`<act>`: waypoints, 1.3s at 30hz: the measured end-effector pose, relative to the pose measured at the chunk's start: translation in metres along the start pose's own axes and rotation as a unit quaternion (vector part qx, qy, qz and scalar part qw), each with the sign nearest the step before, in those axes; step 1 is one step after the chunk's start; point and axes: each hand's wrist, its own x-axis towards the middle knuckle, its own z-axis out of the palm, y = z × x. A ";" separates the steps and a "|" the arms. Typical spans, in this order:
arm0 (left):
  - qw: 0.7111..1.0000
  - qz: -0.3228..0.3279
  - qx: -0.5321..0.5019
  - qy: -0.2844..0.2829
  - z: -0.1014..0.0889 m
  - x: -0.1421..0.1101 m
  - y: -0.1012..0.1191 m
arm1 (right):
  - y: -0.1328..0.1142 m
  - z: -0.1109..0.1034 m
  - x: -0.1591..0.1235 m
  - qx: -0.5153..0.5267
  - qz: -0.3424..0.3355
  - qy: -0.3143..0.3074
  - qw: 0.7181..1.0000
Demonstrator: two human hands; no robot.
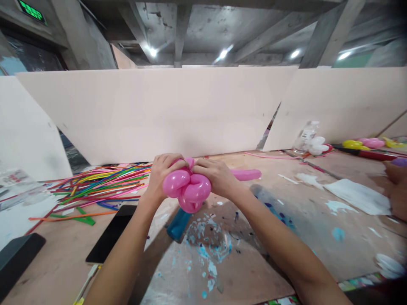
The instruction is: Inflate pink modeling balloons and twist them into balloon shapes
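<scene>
Pinching a pink balloon [194,191], frame centre, with tightly closed fingers [203,166] of left hand [163,170] and right hand [216,174]. Hovering over paint-spotted worktop [248,271].

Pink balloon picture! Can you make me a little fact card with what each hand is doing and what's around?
Left hand: gripping the pink twisted balloon
Right hand: gripping the same balloon
Balloon shape: rounded loops bunched together; a long pink end shows beyond the right hand
Below the loops in view: blue cylinder; touching or not, I can't tell
Left side: pile of uninflated long balloons, black phone
Right side: clear plastic bottle, white balloon, another person's hand
</scene>
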 end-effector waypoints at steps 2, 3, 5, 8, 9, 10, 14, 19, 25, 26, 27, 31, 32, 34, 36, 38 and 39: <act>0.999 -0.017 -0.030 -0.021 0.001 0.000 -0.001 | 0.002 0.002 -0.001 0.016 0.025 -0.021 0.999; 0.997 -0.031 -0.058 -0.038 0.001 0.000 -0.001 | 0.004 0.003 -0.001 0.035 0.045 -0.038 0.998; 0.982 -0.071 -0.149 -0.092 0.001 0.000 -0.003 | 0.006 0.008 -0.002 0.103 0.087 -0.078 0.988; 0.916 -0.138 -0.310 -0.215 0.000 -0.002 -0.006 | 0.010 0.019 -0.002 0.242 0.118 -0.146 0.952; 0.892 -0.156 -0.346 -0.244 0.000 -0.002 -0.007 | 0.011 0.022 -0.003 0.278 0.124 -0.159 0.939; 0.874 -0.172 -0.371 -0.262 -0.001 -0.003 -0.008 | 0.012 0.025 -0.003 0.303 0.131 -0.167 0.929; 0.821 -0.266 -0.447 -0.235 0.002 -0.005 -0.011 | 0.020 0.030 -0.005 0.329 0.177 -0.160 0.914; 0.738 -0.398 -0.538 -0.086 0.018 -0.003 -0.003 | 0.019 0.024 -0.002 0.293 0.231 -0.097 0.923; 0.642 -0.411 -0.645 -0.051 0.031 -0.003 0.011 | 0.011 0.010 0.002 0.280 0.240 -0.003 0.930; 0.633 -0.404 -0.658 -0.051 0.031 -0.004 0.012 | 0.010 0.009 0.002 0.288 0.236 -0.009 0.928; 0.626 -0.400 -0.667 -0.050 0.031 -0.004 0.013 | 0.010 0.008 0.001 0.298 0.232 -0.018 0.926; 0.605 -0.415 -0.676 -0.067 0.028 -0.005 0.012 | 0.012 0.012 -0.001 0.339 0.216 -0.055 0.914; 0.604 -0.423 -0.672 -0.066 0.028 -0.005 0.011 | 0.013 0.014 -0.002 0.348 0.217 -0.053 0.911; 0.603 -0.442 -0.661 -0.054 0.025 -0.005 0.009 | 0.017 0.016 -0.003 0.368 0.217 -0.045 0.903; 0.605 -0.459 -0.649 -0.049 0.022 -0.005 0.006 | 0.022 0.015 -0.004 0.388 0.219 -0.055 0.894; 0.614 -0.455 -0.639 -0.086 0.018 -0.004 0.004 | 0.026 0.008 -0.006 0.401 0.231 -0.080 0.883; 0.631 -0.435 -0.630 -0.126 0.016 -0.003 0.005 | 0.027 0.004 -0.007 0.400 0.242 -0.089 0.880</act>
